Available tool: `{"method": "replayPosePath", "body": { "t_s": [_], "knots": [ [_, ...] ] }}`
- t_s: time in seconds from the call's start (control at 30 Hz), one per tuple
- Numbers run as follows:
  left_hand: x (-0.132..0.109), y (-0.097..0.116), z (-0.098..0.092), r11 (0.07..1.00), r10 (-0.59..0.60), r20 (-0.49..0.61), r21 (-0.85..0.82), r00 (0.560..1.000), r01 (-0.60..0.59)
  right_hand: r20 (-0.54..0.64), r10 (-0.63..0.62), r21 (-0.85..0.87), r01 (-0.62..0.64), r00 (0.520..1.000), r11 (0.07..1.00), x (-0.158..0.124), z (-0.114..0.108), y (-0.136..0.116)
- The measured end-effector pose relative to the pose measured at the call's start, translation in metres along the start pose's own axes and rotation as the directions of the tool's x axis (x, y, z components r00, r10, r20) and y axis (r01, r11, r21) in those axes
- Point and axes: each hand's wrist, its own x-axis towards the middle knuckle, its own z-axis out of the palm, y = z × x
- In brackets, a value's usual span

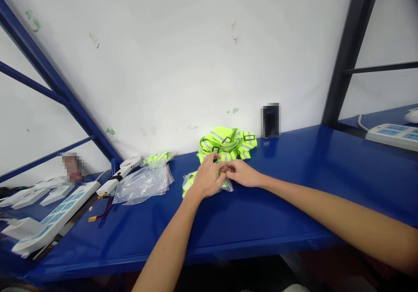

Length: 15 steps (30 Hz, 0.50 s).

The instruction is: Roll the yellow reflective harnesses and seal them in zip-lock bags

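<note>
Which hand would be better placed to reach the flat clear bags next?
Probably the left hand: it is nearer the flat clear bags, which lie off to its side on the blue table. The right hand would have to reach past it.

Nothing can be read here — no text, label, brand, number or sign.
</note>
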Motion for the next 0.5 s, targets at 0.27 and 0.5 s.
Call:
{"method": "replayPosePath", "body": {
  "t_s": [0.27,0.5],
  "knots": [
    [-0.002,-0.005,-0.001,0.998,-0.047,-0.098,-0.045,0.994,0.043,-0.003,0.198,-0.006,-0.198,0.98,0.98,0.0,-0.002,0.001],
    [-0.004,-0.003,-0.004,0.993,-0.08,-0.141,-0.095,0.987,0.067,-0.127,-0.203,-0.269,0.163,0.971,0.949,-0.009,0.004,0.003]
  ]
}}
